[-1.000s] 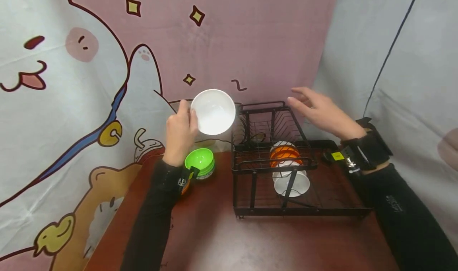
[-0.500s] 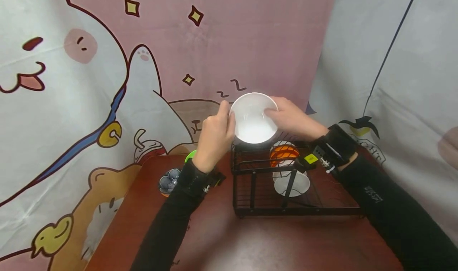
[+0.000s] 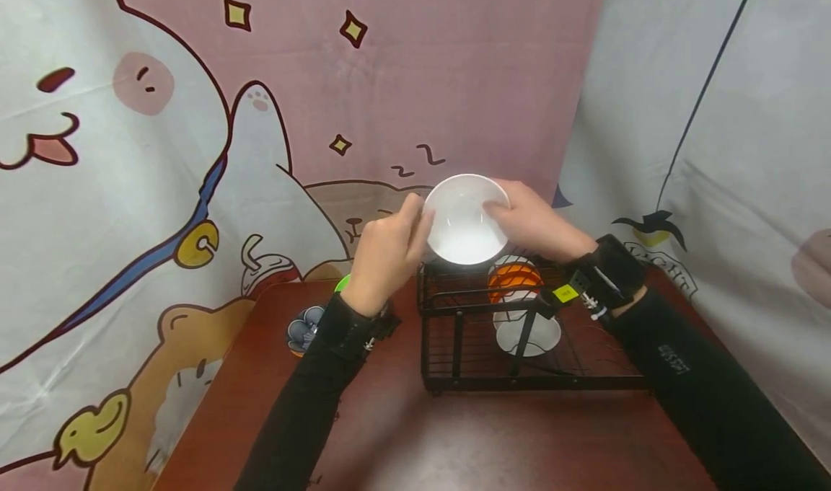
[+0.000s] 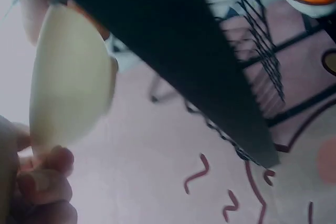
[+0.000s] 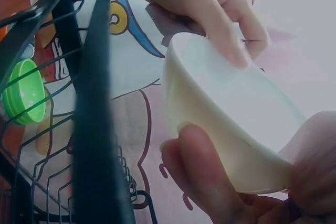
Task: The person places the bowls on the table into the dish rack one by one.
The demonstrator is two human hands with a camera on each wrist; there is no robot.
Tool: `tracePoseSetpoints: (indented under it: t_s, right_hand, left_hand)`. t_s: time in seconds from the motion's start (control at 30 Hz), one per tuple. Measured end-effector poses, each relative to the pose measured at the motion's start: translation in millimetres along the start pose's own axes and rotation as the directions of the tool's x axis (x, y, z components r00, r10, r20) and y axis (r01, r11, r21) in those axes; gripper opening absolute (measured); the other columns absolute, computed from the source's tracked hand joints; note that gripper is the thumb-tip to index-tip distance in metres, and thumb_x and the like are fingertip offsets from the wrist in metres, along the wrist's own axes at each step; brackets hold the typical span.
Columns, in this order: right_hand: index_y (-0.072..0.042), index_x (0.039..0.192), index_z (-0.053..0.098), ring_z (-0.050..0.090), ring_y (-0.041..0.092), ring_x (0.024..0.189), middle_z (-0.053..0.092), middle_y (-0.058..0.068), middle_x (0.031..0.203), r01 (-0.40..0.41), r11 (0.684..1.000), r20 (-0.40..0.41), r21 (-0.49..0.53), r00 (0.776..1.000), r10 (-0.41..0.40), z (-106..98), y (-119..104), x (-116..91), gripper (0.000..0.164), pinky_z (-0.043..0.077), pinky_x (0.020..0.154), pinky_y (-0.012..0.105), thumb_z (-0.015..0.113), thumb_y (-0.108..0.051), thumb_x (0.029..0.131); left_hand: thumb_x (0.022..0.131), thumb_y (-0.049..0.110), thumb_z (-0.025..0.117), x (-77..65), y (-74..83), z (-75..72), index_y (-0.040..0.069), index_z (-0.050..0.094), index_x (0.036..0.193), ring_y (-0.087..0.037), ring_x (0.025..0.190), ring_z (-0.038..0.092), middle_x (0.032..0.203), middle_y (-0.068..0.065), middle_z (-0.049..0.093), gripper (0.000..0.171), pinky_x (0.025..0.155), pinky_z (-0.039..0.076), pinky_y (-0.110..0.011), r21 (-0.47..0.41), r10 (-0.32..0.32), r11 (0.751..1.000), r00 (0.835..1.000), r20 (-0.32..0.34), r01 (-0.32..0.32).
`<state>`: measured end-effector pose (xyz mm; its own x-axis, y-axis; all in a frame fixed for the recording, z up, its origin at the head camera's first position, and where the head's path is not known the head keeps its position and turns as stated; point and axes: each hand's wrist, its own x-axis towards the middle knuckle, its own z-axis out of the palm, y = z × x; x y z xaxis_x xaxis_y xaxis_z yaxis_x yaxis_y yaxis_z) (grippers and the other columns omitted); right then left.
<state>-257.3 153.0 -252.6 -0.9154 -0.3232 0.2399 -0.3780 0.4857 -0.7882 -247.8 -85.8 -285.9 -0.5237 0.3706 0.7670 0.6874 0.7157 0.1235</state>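
A white bowl (image 3: 462,224) is held up above the rack, its inside facing the head camera. My left hand (image 3: 388,254) grips its left rim. On the opposite side my right hand (image 3: 535,220) pinches the wall, thumb inside and fingers outside, as the right wrist view makes plain. That view also gives the outer wall of the bowl (image 5: 184,90) between both hands. Seen edge-on in the left wrist view, the bowl (image 4: 71,77) has curled fingers (image 4: 50,187) at its rim.
Below the hands stands a black two-level dish rack (image 3: 441,383). Orange bowls (image 3: 513,278) sit on its upper level, white bowls (image 3: 529,332) lower down. Green bowls (image 5: 26,93) and a container of grey rounded items (image 3: 305,329) are at the left; the sleeve partly hides them.
The left hand has carried the bowl rightward. My right hand, earlier apart from it, moved left and took hold of its right side. Over the last half second the bowl sank slightly.
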Motion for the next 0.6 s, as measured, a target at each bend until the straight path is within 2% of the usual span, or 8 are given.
tracePoseSetpoints:
  t_s: [0.1, 0.2, 0.33, 0.5, 0.6]
  right_hand:
    - [-0.003, 0.150, 0.049, 0.068, 0.038, 0.108, 0.061, 0.024, 0.135, -0.008, 0.999, -0.016, 0.042, 1.000, 0.009, -5.7, 3.5, -1.1, 0.043, 0.062, 0.084, 0.043, 0.045, -0.010, 0.107]
    - [-0.002, 0.151, 0.047, 0.068, 0.036, 0.107, 0.060, 0.027, 0.135, -0.010, 0.995, -0.055, 0.101, 0.998, 0.015, -19.5, 8.5, -5.4, 0.044, 0.062, 0.080, 0.037, 0.044, -0.012, 0.108]
    - [0.001, 0.153, 0.042, 0.066, 0.022, 0.103, 0.055, 0.029, 0.139, -0.020, 0.990, -0.123, 0.142, 0.992, 0.037, -42.5, 21.9, -15.0, 0.047, 0.060, 0.079, 0.026, 0.044, -0.015, 0.109]
    - [0.002, 0.155, 0.039, 0.061, 0.004, 0.099, 0.052, 0.027, 0.142, -0.044, 0.993, -0.206, 0.109, 0.976, 0.066, -65.3, 47.7, -25.8, 0.051, 0.056, 0.079, 0.017, 0.044, -0.021, 0.110]
    - [0.002, 0.154, 0.040, 0.059, 0.000, 0.098, 0.057, 0.016, 0.133, -0.067, 0.995, -0.244, 0.074, 0.966, 0.083, -77.7, 64.4, -35.7, 0.051, 0.053, 0.080, 0.013, 0.044, -0.026, 0.110]
  left_hand:
    - [0.110, 0.027, 0.046, -8.2, -9.4, -0.5, 0.008, 0.059, 0.110, -0.013, 0.051, 0.043, 0.066, 0.000, 0.054, 0.023, 0.047, 0.032, -0.028, -0.014, -0.004, 1.000, 1.000, 0.012, 0.004]
    - [0.110, 0.030, 0.045, -18.0, -19.5, -2.2, 0.011, 0.063, 0.120, -0.013, 0.055, 0.050, 0.074, 0.000, 0.063, 0.028, 0.049, 0.038, -0.029, -0.020, -0.039, 0.999, 0.999, 0.011, 0.039]
    - [0.109, 0.031, 0.050, -37.5, -41.8, -3.2, 0.012, 0.064, 0.126, -0.015, 0.061, 0.062, 0.087, -0.002, 0.072, 0.029, 0.051, 0.045, -0.033, 0.027, -0.092, 0.995, 0.996, -0.001, 0.092]
    - [0.104, 0.026, 0.061, -81.1, -84.5, -5.7, 0.015, 0.064, 0.128, -0.018, 0.059, 0.062, 0.095, -0.002, 0.073, 0.027, 0.048, 0.040, -0.033, 0.132, -0.195, 0.973, 0.980, 0.045, 0.187]
    - [0.101, 0.024, 0.065, -113.4, -108.6, -8.1, 0.018, 0.065, 0.129, -0.021, 0.060, 0.059, 0.102, -0.002, 0.073, 0.028, 0.051, 0.041, -0.036, 0.173, -0.286, 0.948, 0.954, 0.088, 0.268]
